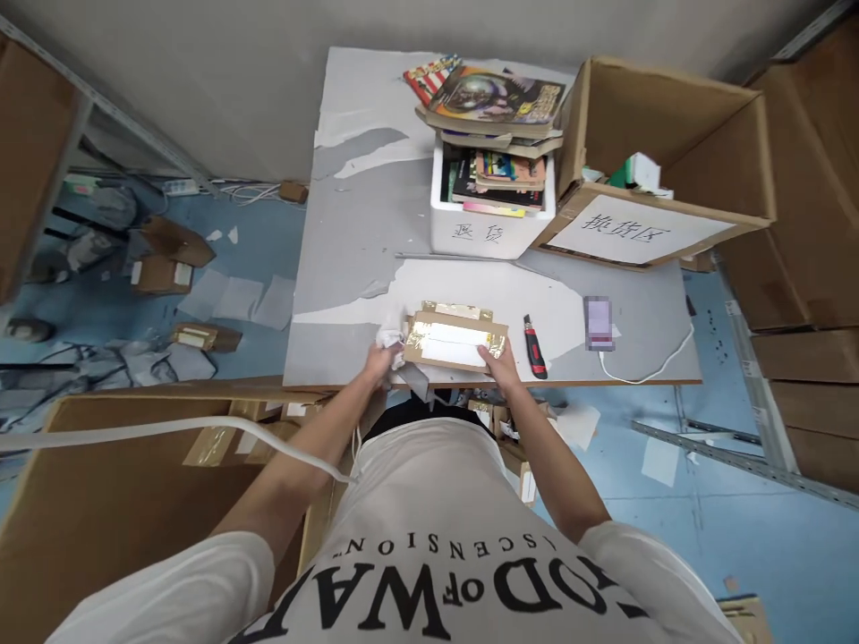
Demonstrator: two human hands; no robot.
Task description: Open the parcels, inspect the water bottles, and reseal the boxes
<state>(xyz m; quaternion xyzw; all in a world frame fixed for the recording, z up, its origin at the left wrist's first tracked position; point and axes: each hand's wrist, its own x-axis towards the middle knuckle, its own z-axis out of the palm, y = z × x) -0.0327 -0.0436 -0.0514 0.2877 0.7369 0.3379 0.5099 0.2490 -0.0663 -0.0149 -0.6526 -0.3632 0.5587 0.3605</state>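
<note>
One taped box (451,347), right grip (497,362) pinching its corner, left grip (379,361) clutching crumpled wrapping (392,338) beside it, and a knife (535,351) lies near on the surface (366,210)!

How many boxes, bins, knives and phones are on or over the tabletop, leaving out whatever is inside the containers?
Boxes: 2 (small taped box, large open box)
Bins: 1 (white bin)
Knives: 1 (red-and-black knife)
Phones: 1 (phone)
Total: 5
</note>
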